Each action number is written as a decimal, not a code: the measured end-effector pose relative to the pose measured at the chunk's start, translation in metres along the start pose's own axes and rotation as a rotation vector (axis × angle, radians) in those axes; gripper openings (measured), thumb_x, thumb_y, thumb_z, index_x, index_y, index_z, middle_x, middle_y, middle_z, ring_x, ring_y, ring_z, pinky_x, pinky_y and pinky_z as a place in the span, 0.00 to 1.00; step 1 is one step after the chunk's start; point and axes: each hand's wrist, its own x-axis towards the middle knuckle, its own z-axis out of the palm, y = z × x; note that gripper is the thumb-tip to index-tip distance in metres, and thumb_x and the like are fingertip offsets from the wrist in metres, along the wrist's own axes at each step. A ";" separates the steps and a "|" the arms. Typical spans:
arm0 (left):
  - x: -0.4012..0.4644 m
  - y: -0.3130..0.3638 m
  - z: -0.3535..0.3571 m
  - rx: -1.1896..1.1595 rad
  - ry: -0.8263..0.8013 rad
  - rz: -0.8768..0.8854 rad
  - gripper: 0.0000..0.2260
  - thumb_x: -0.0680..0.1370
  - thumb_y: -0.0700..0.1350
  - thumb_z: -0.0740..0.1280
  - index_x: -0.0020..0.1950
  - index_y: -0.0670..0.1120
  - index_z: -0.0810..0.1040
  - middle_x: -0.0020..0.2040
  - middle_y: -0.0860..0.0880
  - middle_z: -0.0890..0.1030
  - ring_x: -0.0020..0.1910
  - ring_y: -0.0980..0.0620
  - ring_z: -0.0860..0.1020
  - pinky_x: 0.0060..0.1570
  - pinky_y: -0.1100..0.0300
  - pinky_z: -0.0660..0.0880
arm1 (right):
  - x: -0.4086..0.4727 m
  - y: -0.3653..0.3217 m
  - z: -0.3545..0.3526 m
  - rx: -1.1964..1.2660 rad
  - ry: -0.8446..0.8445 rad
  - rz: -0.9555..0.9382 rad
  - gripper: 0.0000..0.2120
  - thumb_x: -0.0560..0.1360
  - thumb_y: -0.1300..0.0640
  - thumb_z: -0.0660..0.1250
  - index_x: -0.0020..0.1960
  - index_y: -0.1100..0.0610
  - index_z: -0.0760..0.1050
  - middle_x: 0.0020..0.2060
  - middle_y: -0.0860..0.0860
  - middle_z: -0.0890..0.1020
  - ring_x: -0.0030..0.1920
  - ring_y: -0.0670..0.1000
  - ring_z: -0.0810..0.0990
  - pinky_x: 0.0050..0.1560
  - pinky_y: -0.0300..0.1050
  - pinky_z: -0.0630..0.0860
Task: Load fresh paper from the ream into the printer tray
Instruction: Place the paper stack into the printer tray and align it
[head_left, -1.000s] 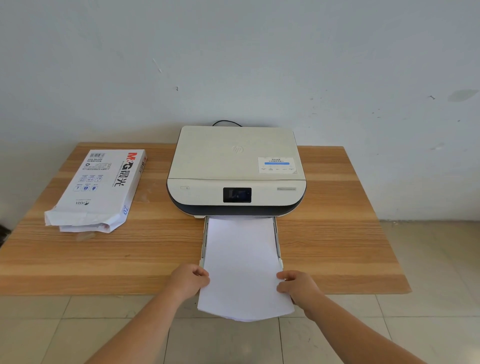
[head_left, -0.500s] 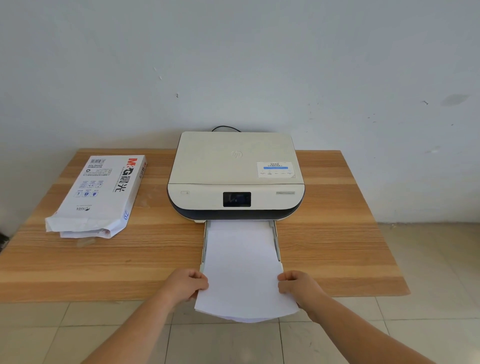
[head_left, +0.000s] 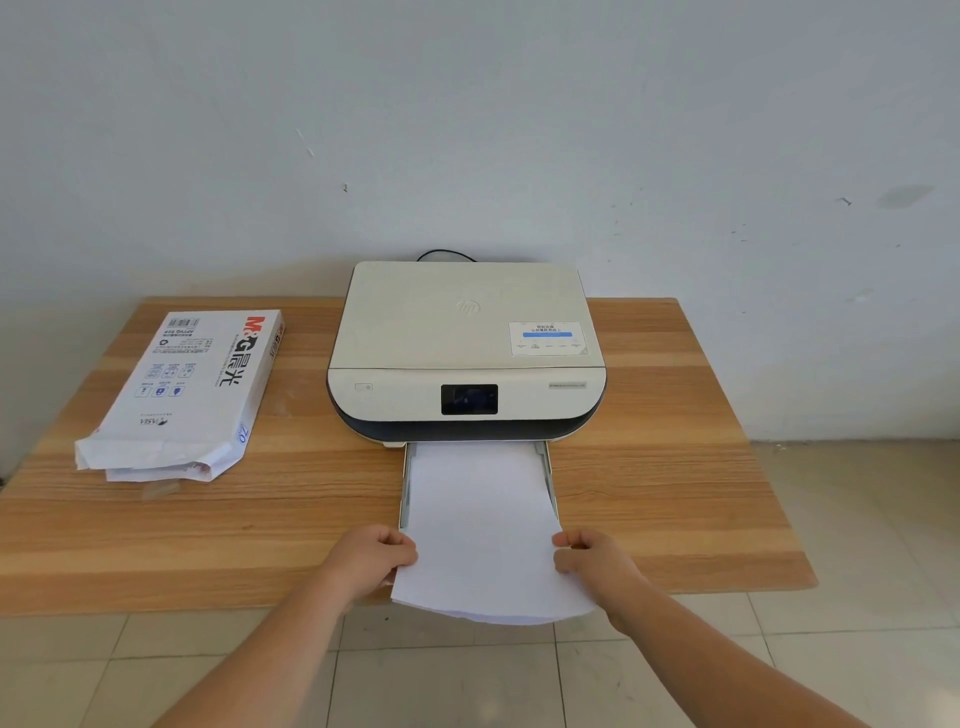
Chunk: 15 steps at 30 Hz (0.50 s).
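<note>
We've got the pale plastered wall (head_left: 467, 130) filling the top of the view, and under it the wooden table (head_left: 675, 493) stretching across, its near edge over a tiled floor (head_left: 467, 686). Centre stage on the table sits the cream HP printer (head_left: 466, 332), dark display facing us, a black cable (head_left: 447, 254) peeking out behind it. Off to the left, well apart from the printer, lies the M&G paper ream (head_left: 192, 389), flat on the wood, its near end torn open with sheets showing. Out of the printer's front comes the paper tray (head_left: 404, 488), pulled toward us, and a stack of white paper (head_left: 483, 530) lies in it, far end tucked between the tray rails, near end overhanging the table edge and sagging. Our left hand (head_left: 376, 558) is curled tight on the stack's left edge, our right hand (head_left: 592, 561) pinching the right edge, thumbs on top.
</note>
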 end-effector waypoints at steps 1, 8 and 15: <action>0.002 0.000 0.001 0.004 0.002 0.006 0.03 0.72 0.38 0.70 0.45 0.42 0.82 0.40 0.48 0.82 0.35 0.54 0.77 0.34 0.64 0.73 | 0.001 -0.001 0.000 -0.002 0.002 0.000 0.13 0.70 0.63 0.67 0.53 0.53 0.77 0.50 0.53 0.78 0.47 0.54 0.79 0.44 0.44 0.75; 0.020 0.000 -0.001 0.056 0.027 0.016 0.04 0.73 0.42 0.70 0.47 0.47 0.81 0.46 0.47 0.83 0.44 0.49 0.80 0.46 0.56 0.77 | 0.014 -0.015 0.003 -0.058 0.005 -0.021 0.13 0.73 0.64 0.66 0.57 0.54 0.76 0.45 0.50 0.75 0.42 0.50 0.77 0.38 0.41 0.73; 0.038 0.010 0.001 0.122 0.071 0.041 0.04 0.73 0.44 0.71 0.46 0.49 0.80 0.47 0.48 0.81 0.47 0.48 0.80 0.51 0.52 0.78 | 0.034 -0.026 0.003 -0.162 0.019 -0.023 0.13 0.74 0.63 0.65 0.57 0.53 0.75 0.46 0.48 0.74 0.44 0.51 0.76 0.51 0.47 0.76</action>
